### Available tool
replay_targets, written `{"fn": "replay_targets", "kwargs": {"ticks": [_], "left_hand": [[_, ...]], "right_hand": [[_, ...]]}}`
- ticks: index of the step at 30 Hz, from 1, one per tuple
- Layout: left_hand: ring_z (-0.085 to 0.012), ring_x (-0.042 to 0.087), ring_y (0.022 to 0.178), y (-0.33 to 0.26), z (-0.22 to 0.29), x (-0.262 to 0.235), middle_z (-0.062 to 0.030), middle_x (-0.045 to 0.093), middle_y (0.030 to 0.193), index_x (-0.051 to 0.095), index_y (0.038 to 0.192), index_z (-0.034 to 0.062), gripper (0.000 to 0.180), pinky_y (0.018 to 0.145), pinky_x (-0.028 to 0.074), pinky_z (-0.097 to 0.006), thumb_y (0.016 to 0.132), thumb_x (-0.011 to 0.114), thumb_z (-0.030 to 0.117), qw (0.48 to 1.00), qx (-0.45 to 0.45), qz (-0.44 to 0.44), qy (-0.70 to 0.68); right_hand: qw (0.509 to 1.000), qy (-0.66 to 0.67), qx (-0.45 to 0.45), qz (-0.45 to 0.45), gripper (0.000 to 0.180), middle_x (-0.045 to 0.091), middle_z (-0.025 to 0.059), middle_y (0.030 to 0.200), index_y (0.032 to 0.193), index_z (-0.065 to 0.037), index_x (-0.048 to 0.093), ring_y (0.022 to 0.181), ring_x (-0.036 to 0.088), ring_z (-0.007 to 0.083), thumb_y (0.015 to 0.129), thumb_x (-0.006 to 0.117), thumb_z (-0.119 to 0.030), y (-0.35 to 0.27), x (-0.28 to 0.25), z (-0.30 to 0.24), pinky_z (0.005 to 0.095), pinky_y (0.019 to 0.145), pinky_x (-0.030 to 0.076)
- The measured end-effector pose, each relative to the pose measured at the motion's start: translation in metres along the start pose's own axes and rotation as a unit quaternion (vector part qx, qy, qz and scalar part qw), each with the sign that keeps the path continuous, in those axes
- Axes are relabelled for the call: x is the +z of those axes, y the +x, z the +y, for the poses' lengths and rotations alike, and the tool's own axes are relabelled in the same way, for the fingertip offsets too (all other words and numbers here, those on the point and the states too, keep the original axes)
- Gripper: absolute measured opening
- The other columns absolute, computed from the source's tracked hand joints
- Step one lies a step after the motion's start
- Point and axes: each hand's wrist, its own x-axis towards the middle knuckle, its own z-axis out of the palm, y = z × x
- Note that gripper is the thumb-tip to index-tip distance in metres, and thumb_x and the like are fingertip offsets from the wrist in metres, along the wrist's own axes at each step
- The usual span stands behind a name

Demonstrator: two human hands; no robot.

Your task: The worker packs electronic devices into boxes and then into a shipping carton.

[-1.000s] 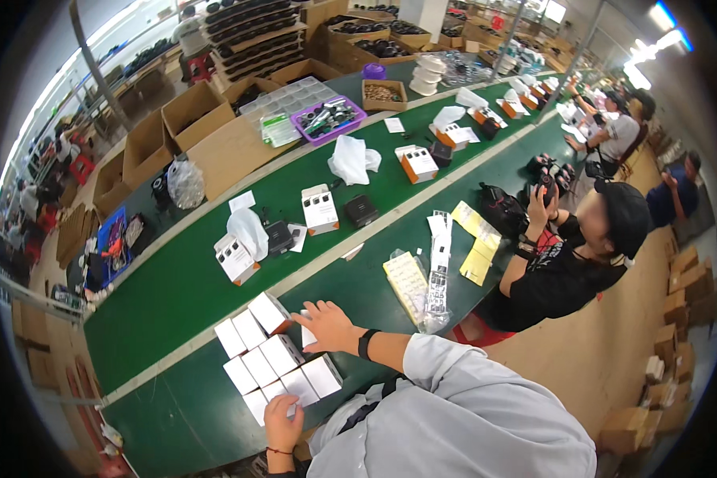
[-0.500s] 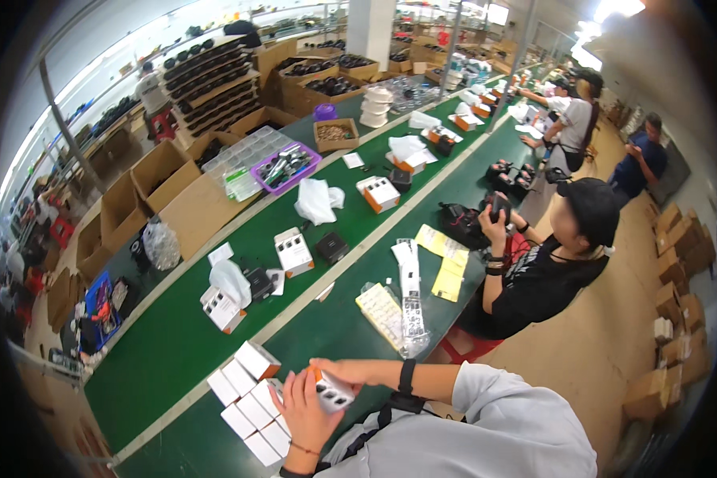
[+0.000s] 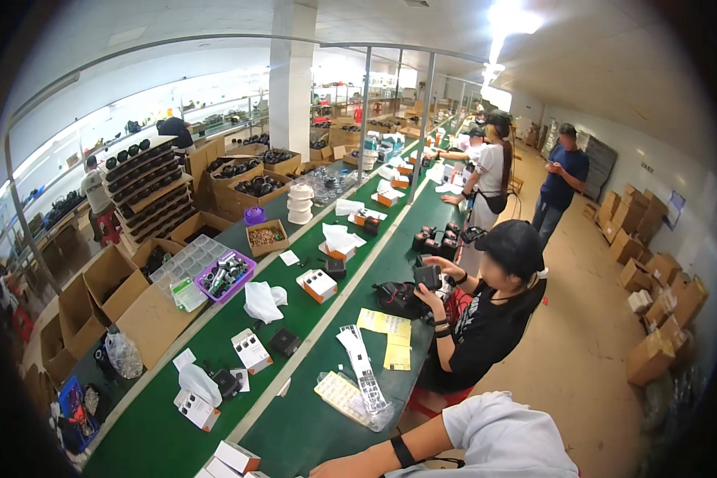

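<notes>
The right forearm (image 3: 390,450), banded with a black wrist strap, was seen entering from the lower edge and reaching left along the near end of the green desk (image 3: 295,430). The right hand (image 3: 327,470) was cut off at the lower frame edge; whether its fingers were spread or closed could not be told, and nothing held was visible. The left hand was not in view.

The small white boxes (image 3: 235,458), one with an orange end, were stacked at the near edge of the desk, just left of the right hand and near it, apart as far as could be judged. The top box lay with its long axis running left-to-right, slightly tilted. The right hand was the nearer one.

A clear bag of small parts (image 3: 346,396) lay further up the desk, beside a strip of dark cards (image 3: 362,370) and yellow sheets (image 3: 386,334). A co-worker in a black cap (image 3: 514,243) was seated at the right edge, handling a dark device (image 3: 427,276).
</notes>
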Motion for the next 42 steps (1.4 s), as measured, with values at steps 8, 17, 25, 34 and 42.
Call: {"fn": "replay_targets", "kwargs": {"ticks": [8, 17, 25, 34, 42], "left_hand": [[-0.0307, 0.061, 0.118, -0.04, -0.023, 0.005, -0.015, 0.059, 0.135, 0.041, 0.152, 0.0029, 0.096, 0.104, 0.048, -0.042, 0.073, 0.087, 0.03, 0.996, -0.018, -0.012, -0.084], [-0.0253, 0.063, 0.115, -0.066, -0.025, 0.006, -0.0107, 0.061, 0.132, 0.043, 0.152, 0.006, 0.084, 0.098, 0.052, -0.037, 0.079, 0.081, 0.021, 0.985, -0.037, -0.043, -0.163], [-0.0365, 0.055, 0.127, -0.089, 0.009, 0.015, -0.0199, 0.057, 0.136, 0.044, 0.149, -0.0028, 0.112, 0.113, 0.041, -0.05, 0.061, 0.097, 0.042, 0.97, -0.109, 0.105, -0.191], [-0.049, 0.042, 0.132, -0.032, 0.127, -0.052, -0.0277, 0.047, 0.139, 0.05, 0.145, 0.0055, 0.088, 0.113, 0.036, -0.057, 0.069, 0.091, 0.023, 0.918, 0.025, 0.131, 0.372], [-0.0454, 0.048, 0.13, 0.021, 0.207, -0.042, -0.0234, 0.05, 0.141, 0.055, 0.143, 0.0113, 0.076, 0.111, 0.032, -0.065, 0.075, 0.083, 0.03, 0.832, 0.189, 0.117, 0.509]], "right_hand": [[0.998, 0.018, -0.051, -0.043, 0.062, 0.061, 0.0134, 0.107, 0.12, -0.01, 0.065, 0.103, 0.059, 0.0367, 0.075, 0.085, -0.048, 0.028, 0.0, 0.011, 0.0497, 0.086, 0.048], [0.995, 0.052, -0.052, -0.061, 0.051, 0.058, 0.014, 0.09, 0.09, -0.006, 0.061, 0.087, 0.06, 0.0358, 0.083, 0.081, -0.053, 0.036, -0.017, 0.004, 0.0458, 0.076, 0.049], [0.96, 0.125, 0.208, -0.142, 0.036, 0.069, 0.0218, 0.113, 0.121, -0.003, 0.069, 0.103, 0.068, 0.0346, 0.105, 0.061, -0.034, 0.029, -0.002, 0.007, 0.0445, 0.085, 0.055], [0.583, 0.705, 0.342, 0.214, 0.048, 0.061, 0.0039, 0.143, 0.153, -0.017, 0.051, 0.126, 0.06, 0.019, 0.108, 0.054, -0.035, 0.062, 0.09, 0.065, 0.039, 0.103, 0.051], [0.347, 0.903, 0.146, 0.204, 0.062, 0.067, 0.0122, 0.135, 0.137, -0.009, 0.061, 0.123, 0.064, 0.0305, 0.102, 0.055, -0.06, 0.073, 0.118, 0.127, 0.043, 0.107, 0.05]]}}
